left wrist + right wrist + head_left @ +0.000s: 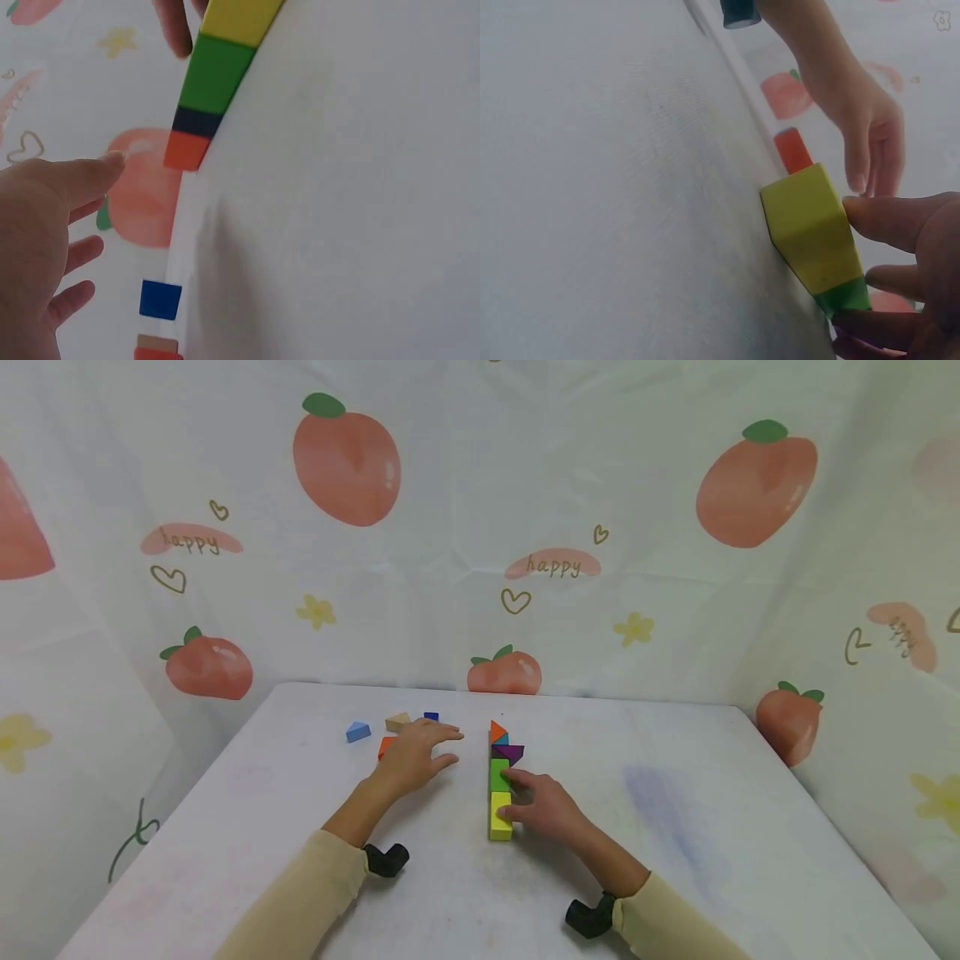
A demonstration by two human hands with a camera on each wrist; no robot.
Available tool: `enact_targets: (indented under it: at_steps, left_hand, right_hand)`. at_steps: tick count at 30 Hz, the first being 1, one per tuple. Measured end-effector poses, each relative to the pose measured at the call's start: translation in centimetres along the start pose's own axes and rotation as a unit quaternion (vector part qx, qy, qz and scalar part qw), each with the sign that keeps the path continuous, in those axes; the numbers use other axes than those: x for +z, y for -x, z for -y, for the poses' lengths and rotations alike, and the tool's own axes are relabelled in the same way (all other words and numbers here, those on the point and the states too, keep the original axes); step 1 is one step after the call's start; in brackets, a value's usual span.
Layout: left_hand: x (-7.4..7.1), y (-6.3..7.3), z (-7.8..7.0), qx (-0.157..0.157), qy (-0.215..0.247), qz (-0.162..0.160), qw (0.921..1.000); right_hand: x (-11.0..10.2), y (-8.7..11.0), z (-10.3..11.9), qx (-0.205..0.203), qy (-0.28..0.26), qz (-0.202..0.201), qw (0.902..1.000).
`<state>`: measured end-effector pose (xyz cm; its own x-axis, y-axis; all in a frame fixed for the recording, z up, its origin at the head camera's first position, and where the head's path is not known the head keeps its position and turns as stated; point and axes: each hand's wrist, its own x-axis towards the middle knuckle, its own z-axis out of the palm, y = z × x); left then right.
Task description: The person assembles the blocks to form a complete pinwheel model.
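Note:
A row of toy building blocks runs away from me on the white table: a yellow block (pixel 501 828) nearest, then a green block (pixel 498 774), a purple triangular block (pixel 513 752), a bit of blue, and an orange triangular block (pixel 498 729) at the far end. Along the right side of the row, my right hand (pixel 551 808) rests its thumb against the yellow block and its fingers by the green one. My left hand (pixel 408 758) hovers left of the row with fingers spread, holding nothing. Behind it, an orange-red block (pixel 386 745) is partly hidden.
Further loose blocks lie at the back left: a light blue triangular block (pixel 358 732), a plain wooden block (pixel 397 722) and a dark blue block (pixel 431 716). Past the far edge of the table (pixel 637 843) hangs a fruit-printed curtain (pixel 450 527).

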<state>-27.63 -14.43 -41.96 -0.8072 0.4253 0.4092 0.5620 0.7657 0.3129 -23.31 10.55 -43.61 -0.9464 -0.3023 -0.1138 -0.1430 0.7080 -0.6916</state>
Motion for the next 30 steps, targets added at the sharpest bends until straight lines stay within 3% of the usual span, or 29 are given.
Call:
enact_targets:
  at_steps: [7, 15, 26, 30]
  left_hand:
    - [-0.3, -1.1, 2.1, -0.006, -0.072, 0.01, 0.9973]
    - [-0.2, -1.9, 4.1, -0.018, -0.087, 0.02, 0.9958]
    - [-0.2, -3.4, 5.4, -0.098, -0.095, 0.074, 0.9878]
    - [0.0, -3.7, 5.8, -0.11, -0.104, 0.086, 0.9848]
  right_hand:
    - [0.1, 0.1, -0.3, -0.017, 0.007, -0.003, 0.9998]
    - [0.1, 0.2, -0.4, -0.022, 0.004, -0.004, 0.9997]
    - [0.0, 0.2, -0.5, -0.022, 0.0, -0.001, 0.9997]
    - [0.1, 0.2, -0.5, -0.023, -0.002, 0.001, 0.9997]
